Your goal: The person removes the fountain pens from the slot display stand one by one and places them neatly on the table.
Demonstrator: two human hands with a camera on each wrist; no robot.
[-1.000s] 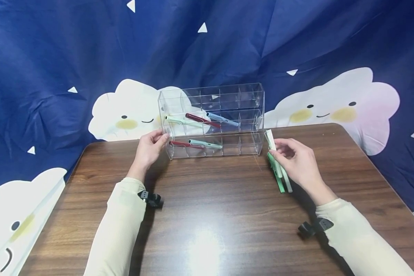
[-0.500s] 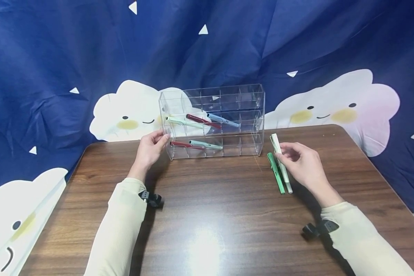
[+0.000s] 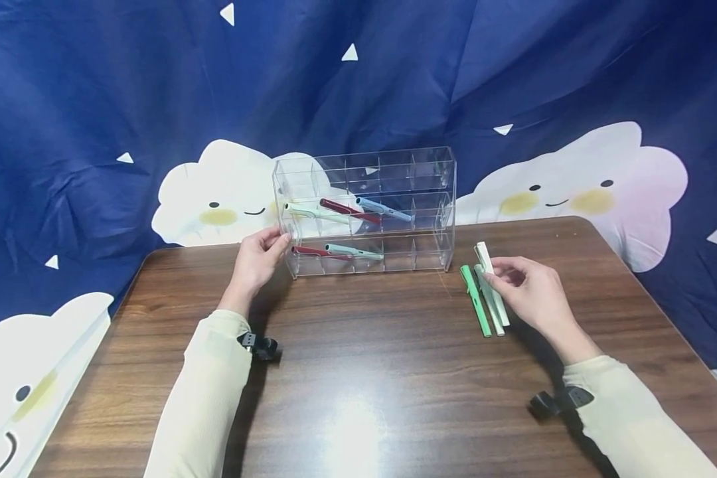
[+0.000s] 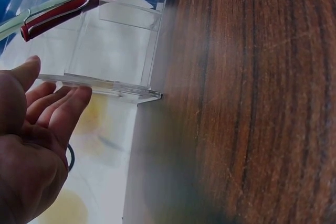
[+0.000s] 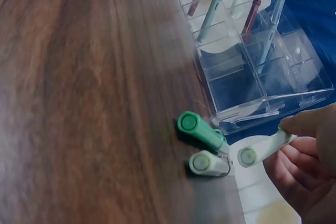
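A clear acrylic pen organizer [image 3: 399,264] stands near the table's back edge, several pens lying slanted in its lower two tiers. My left hand [image 3: 259,257] holds its left side; in the left wrist view the fingers [image 4: 65,108] lie along the side wall. On the right, my right hand [image 3: 532,289] pinches a white pen [image 3: 493,284] between thumb and fingers. Just left of that pen, a pale green pen [image 3: 491,305] and a green pen [image 3: 475,302] lie side by side on the table. The right wrist view shows the held pen [image 5: 262,148] end-on.
The brown wooden table [image 3: 334,345] reflects a bright spot near its front. Behind it hangs a blue curtain [image 3: 394,73] with white clouds. In the organizer's middle tier are a dark red pen [image 3: 348,209], a blue pen [image 3: 385,209] and a light green pen [image 3: 311,212].
My right hand has moved slightly right and toward me with the white pen, from across the green pens to the right of the pale green one. My left hand has stayed at the organizer.
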